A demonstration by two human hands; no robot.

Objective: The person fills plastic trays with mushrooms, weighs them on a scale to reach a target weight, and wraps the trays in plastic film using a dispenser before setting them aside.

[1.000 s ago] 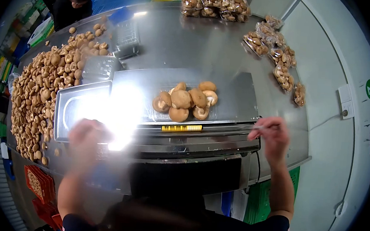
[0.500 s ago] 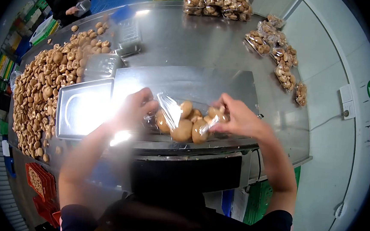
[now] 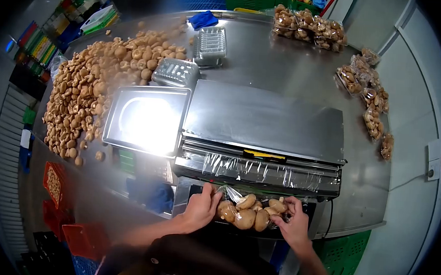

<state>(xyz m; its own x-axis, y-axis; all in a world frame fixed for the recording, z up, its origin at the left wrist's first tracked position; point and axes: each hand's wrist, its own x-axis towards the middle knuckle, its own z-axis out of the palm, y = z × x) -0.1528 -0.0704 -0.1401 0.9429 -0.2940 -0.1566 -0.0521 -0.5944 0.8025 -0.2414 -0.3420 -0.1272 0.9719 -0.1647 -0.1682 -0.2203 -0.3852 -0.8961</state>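
Note:
A pack of mushrooms point(image 3: 245, 219) with clear film over it lies at the black plate on the near side of the wrapping machine point(image 3: 268, 119). At its left end, the fingers of my left hand point(image 3: 200, 208) are closed on the film. My right hand point(image 3: 293, 225) grips the right end of the pack, thumb on the near side and fingers on the far side. Just beyond, a strip of clear film point(image 3: 264, 170) hangs across the machine's front edge. The underside of the pack is hidden.
A metal tray point(image 3: 110, 124) sits left of the machine, beside a large heap of loose mushrooms point(image 3: 83, 89). Clear plastic trays point(image 3: 176, 72) and a blue cloth point(image 3: 203, 19) lie behind. Wrapped packs point(image 3: 310, 29) line the back and right side. Red crates point(image 3: 84, 239) stand lower left.
Both hands have brought the mushroom pack toward my body, off the machine's front edge to the black plate. My view has shifted, and the film strip on the machine now shows.

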